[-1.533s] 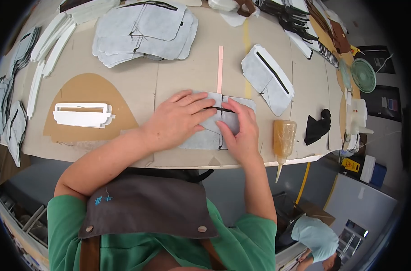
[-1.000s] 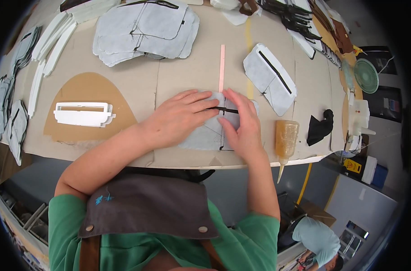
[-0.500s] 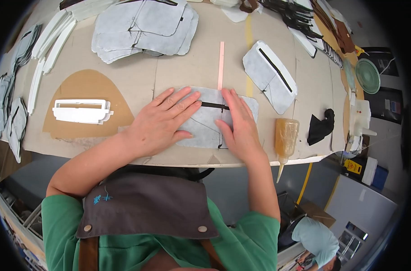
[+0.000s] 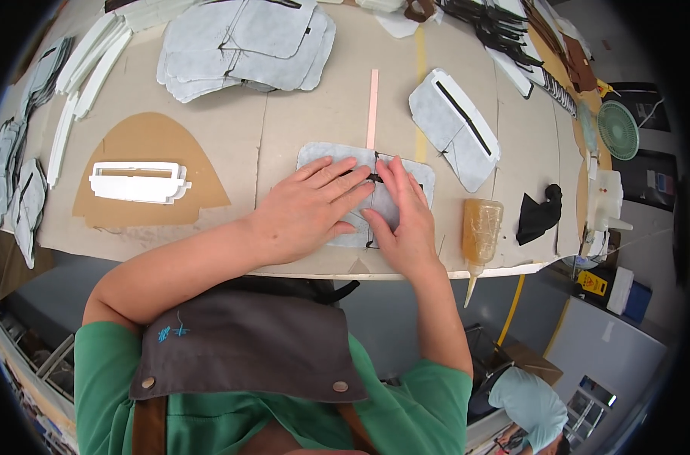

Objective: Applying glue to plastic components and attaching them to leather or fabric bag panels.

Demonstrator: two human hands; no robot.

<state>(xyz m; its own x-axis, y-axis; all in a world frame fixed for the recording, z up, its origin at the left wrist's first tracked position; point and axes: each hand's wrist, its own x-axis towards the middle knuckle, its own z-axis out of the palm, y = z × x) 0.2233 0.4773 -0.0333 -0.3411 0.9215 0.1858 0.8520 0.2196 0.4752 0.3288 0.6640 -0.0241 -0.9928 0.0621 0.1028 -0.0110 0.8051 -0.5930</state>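
Observation:
A light grey fabric panel with stitched seams lies flat near the front edge of the table. My left hand rests on its left half, fingers stretched out and pointing right. On the right half lies my right hand, palm down, its fingers extended away from me. Between the two hands shows a short piece of a black strip across the panel; my fingers cover the rest of it. Neither hand grips anything. A narrow pink strip runs away from the panel's far edge.
Right of my hands stand a glue bottle, its nozzle over the table edge, and a black cloth piece. Another grey panel lies beyond. White frames sit on a brown template at left; stacked panels lie behind.
My left hand has slid to the right across the panel, closer to my right hand. It now covers more of the black strip. My right hand has barely moved.

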